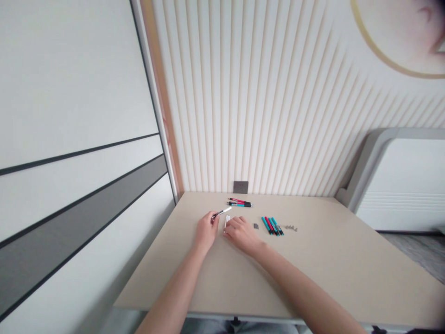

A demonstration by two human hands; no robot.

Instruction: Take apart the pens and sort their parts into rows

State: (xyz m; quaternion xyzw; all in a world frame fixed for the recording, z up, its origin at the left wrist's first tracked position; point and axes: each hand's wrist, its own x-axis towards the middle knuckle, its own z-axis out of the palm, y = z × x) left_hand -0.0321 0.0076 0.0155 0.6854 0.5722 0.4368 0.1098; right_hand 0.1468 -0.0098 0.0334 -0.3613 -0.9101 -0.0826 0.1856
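Pinched in the fingers of my left hand (207,228) is a slim black-and-white pen part (222,212), its white end pointing up and to the right. Its exact kind is too small to tell. My right hand (241,233) lies on the table just beside, fingers bent down over some slim white sticks (227,220) that look like pen refills; the fingers hide part of them. Right of this hand sits a small group of dark grey parts (256,226). Several blue and red pen barrels (272,226) lie side by side farther right, near a few small metallic tips (291,228).
At the back of the beige table (313,264), red and blue pens with black grips (240,202) lie together. A dark wall socket (240,187) is behind them on the ribbed wall. A white cabinet (79,185) borders the left; a bed headboard (399,176) stands at right.
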